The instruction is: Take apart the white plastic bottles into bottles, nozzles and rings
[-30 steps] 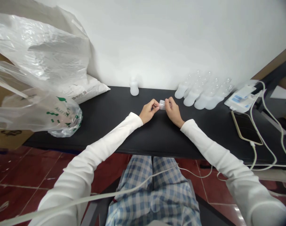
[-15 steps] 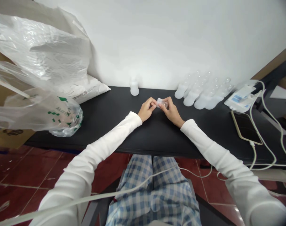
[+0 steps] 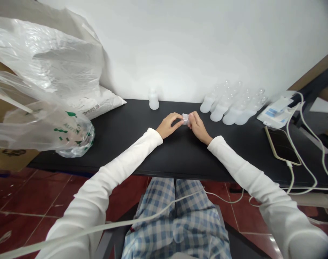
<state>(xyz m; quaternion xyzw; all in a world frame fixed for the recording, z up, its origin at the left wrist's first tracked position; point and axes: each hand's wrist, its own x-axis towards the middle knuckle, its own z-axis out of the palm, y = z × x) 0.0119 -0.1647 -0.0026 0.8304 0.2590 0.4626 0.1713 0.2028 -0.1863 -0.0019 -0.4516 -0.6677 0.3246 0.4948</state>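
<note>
Held up over the black tabletop (image 3: 126, 147) is a small clear plastic piece (image 3: 185, 118), pinched between the fingertips of my left hand (image 3: 168, 125) and my right hand (image 3: 197, 127). Its exact shape is hard to make out, and my fingers partly cover it. Just beyond my right hand, several translucent plastic bottles (image 3: 220, 111) stand grouped with frosted lower halves, not touching my hand. A lone small white bottle (image 3: 153, 102) stands by the wall, beyond and left of my hands.
A large clear plastic bag (image 3: 45, 64) and a printed bag (image 3: 69, 133) heap at the left, beside a white sack (image 3: 99, 104). On the right lie a phone (image 3: 282, 145), a white packet (image 3: 276, 113) and white cables (image 3: 306, 154). A white wall rises behind.
The clear piece has shifted slightly and now sits more upright between my fingertips. My left hand has moved a little to the left, and my right fingers have curled closer around it.
</note>
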